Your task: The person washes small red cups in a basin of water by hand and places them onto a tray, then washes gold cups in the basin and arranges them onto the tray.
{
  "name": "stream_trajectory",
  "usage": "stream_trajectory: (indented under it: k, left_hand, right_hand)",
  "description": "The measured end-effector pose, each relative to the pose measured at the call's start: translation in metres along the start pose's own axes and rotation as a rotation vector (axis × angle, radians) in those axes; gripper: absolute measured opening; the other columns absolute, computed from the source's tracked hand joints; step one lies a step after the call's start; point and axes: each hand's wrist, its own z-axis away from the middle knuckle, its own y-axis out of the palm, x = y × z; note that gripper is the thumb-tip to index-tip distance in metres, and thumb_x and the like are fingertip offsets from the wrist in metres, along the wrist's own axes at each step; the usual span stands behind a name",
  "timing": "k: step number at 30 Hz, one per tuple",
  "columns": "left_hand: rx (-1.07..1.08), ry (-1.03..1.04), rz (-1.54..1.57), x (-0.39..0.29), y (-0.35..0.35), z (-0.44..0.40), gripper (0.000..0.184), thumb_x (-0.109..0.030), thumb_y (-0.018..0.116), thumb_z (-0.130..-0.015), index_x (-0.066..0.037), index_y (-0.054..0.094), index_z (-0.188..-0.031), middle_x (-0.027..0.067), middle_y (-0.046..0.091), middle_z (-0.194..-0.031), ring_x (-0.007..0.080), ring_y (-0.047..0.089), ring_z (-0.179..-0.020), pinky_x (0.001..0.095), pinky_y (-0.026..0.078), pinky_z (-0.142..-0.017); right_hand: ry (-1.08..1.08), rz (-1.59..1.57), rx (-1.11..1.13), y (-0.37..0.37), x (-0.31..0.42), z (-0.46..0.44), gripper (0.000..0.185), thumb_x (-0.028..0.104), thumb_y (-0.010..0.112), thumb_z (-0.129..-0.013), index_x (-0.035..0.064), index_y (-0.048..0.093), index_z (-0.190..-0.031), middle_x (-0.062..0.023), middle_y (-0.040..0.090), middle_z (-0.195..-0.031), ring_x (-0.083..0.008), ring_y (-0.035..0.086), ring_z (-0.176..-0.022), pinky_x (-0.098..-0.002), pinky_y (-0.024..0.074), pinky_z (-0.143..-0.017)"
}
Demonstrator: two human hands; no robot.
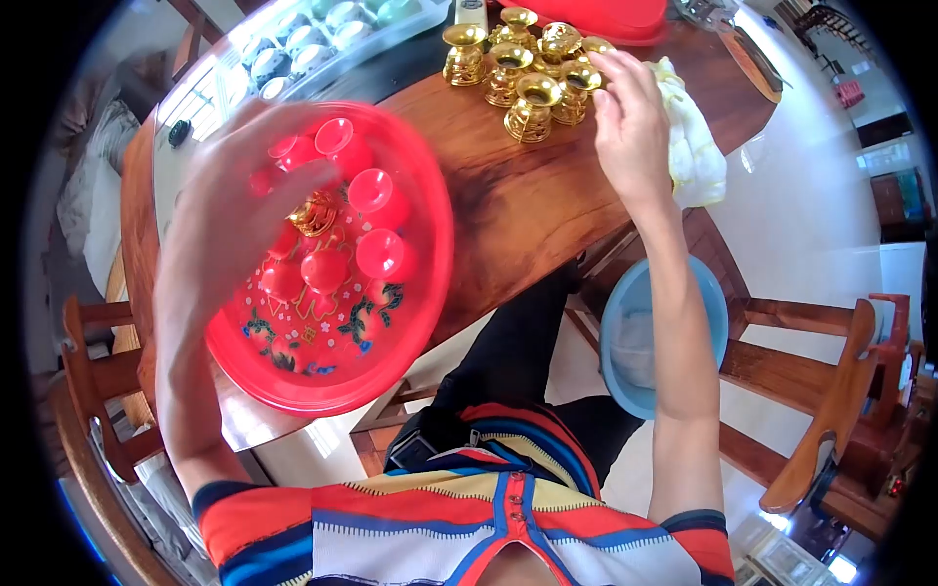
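Note:
Smeared by motion, my left hand (249, 176) is over the left side of a red basin (430, 244) with a flower pattern on its bottom. Just under its fingers sits a gold cup (313, 215); whether they grip it I cannot tell. Several red cups (381, 254) stand and lie around it in the basin. At the upper right, my right hand (630, 132) has its thumb and fingers apart beside a cluster of gold cups (532, 107). Its fingertips reach the cups at the cluster's right edge, and no cup shows in its grasp.
A wooden table (508, 215) bears the basin and cups. Behind are a clear tray of patterned cups (303, 49) and another red container (616, 15). A pale yellow cloth (694, 146) lies at the right edge. Below it is a blue basin (611, 342), near a wooden chair (782, 381).

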Motion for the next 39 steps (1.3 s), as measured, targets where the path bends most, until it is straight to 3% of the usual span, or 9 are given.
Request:
stream_trajectory:
  k: [4,13,17,19,20,22,24,29,39]
  left_hand:
    - [0.022,0.436,-0.109,-0.021,0.059,-0.058,0.040,-0.014,0.066,-0.079,-0.005,0.055,-0.116,0.0127,0.056,-0.100,0.0267,0.060,-0.081,0.0357,0.048,-0.071]
    - [0.021,0.542,-0.252,-0.031,0.141,-0.128,0.042,-0.015,0.065,-0.078,-0.008,0.053,-0.118,0.0164,0.051,-0.103,0.0336,0.057,-0.095,0.0410,0.047,-0.082]
    - [0.009,0.520,-0.214,-0.023,0.145,-0.126,0.038,-0.011,0.065,-0.077,-0.008,0.057,-0.115,0.0179,0.050,-0.106,0.0347,0.056,-0.096,0.0410,0.046,-0.083]
    - [-0.047,0.541,-0.192,-0.021,0.143,-0.123,0.035,-0.010,0.063,-0.079,-0.008,0.057,-0.114,0.0181,0.050,-0.112,0.0351,0.057,-0.096,0.0414,0.046,-0.084]
    - [-0.095,0.474,-0.192,-0.049,0.122,-0.105,0.032,-0.010,0.060,-0.082,-0.007,0.057,-0.114,0.0166,0.051,-0.112,0.0328,0.058,-0.093,0.0385,0.047,-0.083]
    - [-0.170,0.569,-0.121,-0.054,0.113,-0.106,0.030,-0.009,0.055,-0.086,-0.008,0.057,-0.116,0.0117,0.056,-0.107,0.0238,0.059,-0.089,0.0329,0.049,-0.079]
    - [0.131,0.218,0.365,-0.065,0.109,-0.104,0.027,-0.012,0.052,-0.092,-0.012,0.056,-0.119,0.0026,0.060,-0.105,0.0101,0.057,-0.090,0.0255,0.051,-0.071]
    - [0.661,-0.033,1.128,-0.117,0.123,-0.081,0.034,-0.013,0.048,-0.094,-0.004,0.046,-0.126,0.0077,0.057,-0.115,0.0183,0.059,-0.101,0.0310,0.053,-0.081]
    - [0.998,-0.107,1.091,-0.213,0.209,-0.067,0.035,-0.010,0.047,-0.093,-0.003,0.044,-0.127,0.0123,0.055,-0.114,0.0212,0.061,-0.094,0.0331,0.052,-0.083]
  right_hand:
    - [-0.136,0.229,0.138,0.005,-0.005,-0.005,0.038,0.000,0.054,-0.078,0.0085,0.060,-0.114,-0.0134,0.051,-0.122,-0.0334,0.050,-0.098,-0.0377,0.0424,-0.090]
    - [0.040,0.199,0.143,-0.016,-0.007,0.013,0.036,0.009,0.062,-0.079,0.0041,0.057,-0.115,-0.0146,0.054,-0.110,-0.0318,0.053,-0.097,-0.0389,0.0441,-0.087]
    - [0.368,-0.260,-0.189,-0.036,-0.004,0.041,0.028,0.014,0.058,-0.085,0.0030,0.058,-0.111,-0.0152,0.057,-0.097,-0.0297,0.055,-0.090,-0.0374,0.0451,-0.081]
    - [0.868,-0.937,-0.171,-0.061,-0.002,0.057,0.026,0.015,0.052,-0.090,0.0023,0.056,-0.112,-0.0102,0.058,-0.100,-0.0207,0.055,-0.085,-0.0333,0.0468,-0.079]
    - [0.994,-1.403,-0.215,-0.072,-0.011,0.073,0.027,0.009,0.048,-0.090,-0.0002,0.049,-0.116,-0.0087,0.055,-0.102,-0.0184,0.052,-0.084,-0.0331,0.0475,-0.078]
    - [1.012,-1.587,-0.231,-0.084,-0.019,0.097,0.025,0.007,0.046,-0.090,-0.0012,0.048,-0.113,-0.0110,0.054,-0.103,-0.0202,0.052,-0.087,-0.0348,0.0476,-0.079]
    - [0.991,-1.649,-0.221,-0.098,-0.019,0.114,0.025,0.007,0.047,-0.089,-0.0019,0.048,-0.113,-0.0119,0.054,-0.103,-0.0205,0.052,-0.088,-0.0350,0.0476,-0.079]
    - [0.884,-1.625,-0.222,-0.135,-0.008,0.145,0.026,0.010,0.050,-0.089,-0.0010,0.049,-0.113,-0.0120,0.054,-0.107,-0.0208,0.053,-0.090,-0.0352,0.0477,-0.080]
    - [1.008,-1.385,-0.512,-0.213,-0.038,0.240,0.028,0.014,0.049,-0.093,0.0010,0.051,-0.117,-0.0080,0.059,-0.099,-0.0156,0.056,-0.084,-0.0299,0.0481,-0.076]
